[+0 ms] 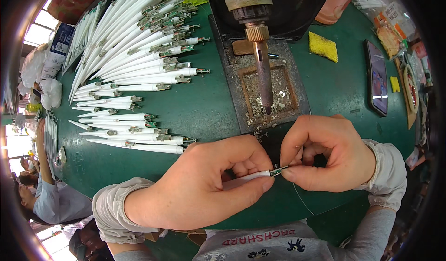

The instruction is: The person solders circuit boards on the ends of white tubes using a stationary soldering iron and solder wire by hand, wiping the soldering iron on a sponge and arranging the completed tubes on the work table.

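Hands nearly meeting, curled, left pinching white stick

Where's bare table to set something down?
Bare green tabletop lies between the soldering tray and smartphone, below the yellow sponge. Another patch separates the tray from the white pen-shaped parts, above the left hand. Crowded: upper left, under those parts.

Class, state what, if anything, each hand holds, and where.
The left hand holds a white stick by its body, near the green end; whether the right hand grips that end is unclear.
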`<state>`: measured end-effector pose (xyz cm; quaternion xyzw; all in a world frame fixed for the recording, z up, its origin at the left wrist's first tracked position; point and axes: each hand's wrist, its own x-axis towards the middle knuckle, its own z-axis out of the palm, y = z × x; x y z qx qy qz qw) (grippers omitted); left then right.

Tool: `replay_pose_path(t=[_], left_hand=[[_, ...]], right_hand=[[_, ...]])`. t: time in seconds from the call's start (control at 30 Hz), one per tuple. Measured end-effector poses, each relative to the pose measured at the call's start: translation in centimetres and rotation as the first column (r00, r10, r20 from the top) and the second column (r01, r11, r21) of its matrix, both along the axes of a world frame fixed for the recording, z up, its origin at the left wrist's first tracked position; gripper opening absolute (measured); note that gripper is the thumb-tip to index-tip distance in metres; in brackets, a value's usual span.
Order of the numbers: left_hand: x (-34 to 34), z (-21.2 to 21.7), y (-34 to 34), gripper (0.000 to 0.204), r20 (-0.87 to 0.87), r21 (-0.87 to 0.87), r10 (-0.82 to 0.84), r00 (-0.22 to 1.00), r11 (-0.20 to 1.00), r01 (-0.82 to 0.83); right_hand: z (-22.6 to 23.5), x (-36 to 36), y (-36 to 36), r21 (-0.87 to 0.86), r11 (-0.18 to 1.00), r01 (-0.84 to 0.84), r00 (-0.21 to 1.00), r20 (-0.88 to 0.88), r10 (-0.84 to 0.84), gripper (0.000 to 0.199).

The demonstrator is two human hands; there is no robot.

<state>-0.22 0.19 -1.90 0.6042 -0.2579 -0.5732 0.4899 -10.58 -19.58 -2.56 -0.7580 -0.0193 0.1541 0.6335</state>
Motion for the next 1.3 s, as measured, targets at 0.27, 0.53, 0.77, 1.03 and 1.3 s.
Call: replay_pose_path(t=[0.27, 0.53, 0.77, 1.03, 1.3], left_hand=[[0.0, -0.1, -0.1, 0.013, -0.018, 0.007, 0.006, 1.000, 1.000, -0.006], [-0.2, -0.1, -0.1, 0.011, 0.081, -0.029, -0.001, 0.997, 1.000, 0.003], [-0.2, -0.1, -0.1, 0.011, 0.042, -0.027, 0.108, 0.993, 0.994, -0.107], [0.3, -0.1, -0.2, 0.012, 0.061, -0.028, 0.081, 0.995, 0.996, -0.080], [0.5, 0.1, -0.6, 0.012, -0.008, 0.022, 0.150, 0.989, 0.988, -0.150]], right_hand=[[-0.1, -0.1, 0.1, 0.107, 0.993, 0.048, 0.990, -0.136, -0.033, 0.017], [0.0, 0.1, 0.1, 0.110, 0.994, 0.015, 0.987, -0.159, 0.003, 0.019], [0.6, 0.3, -0.2, 0.239, 0.968, 0.078, 0.974, -0.225, -0.023, 0.030], [0.6, 0.3, -0.2, 0.267, 0.952, 0.152, 0.965, -0.249, -0.084, 0.025], [1.2, -0.1, 0.0, -0.239, 0.967, 0.086, 0.979, 0.198, -0.038, 0.016]])
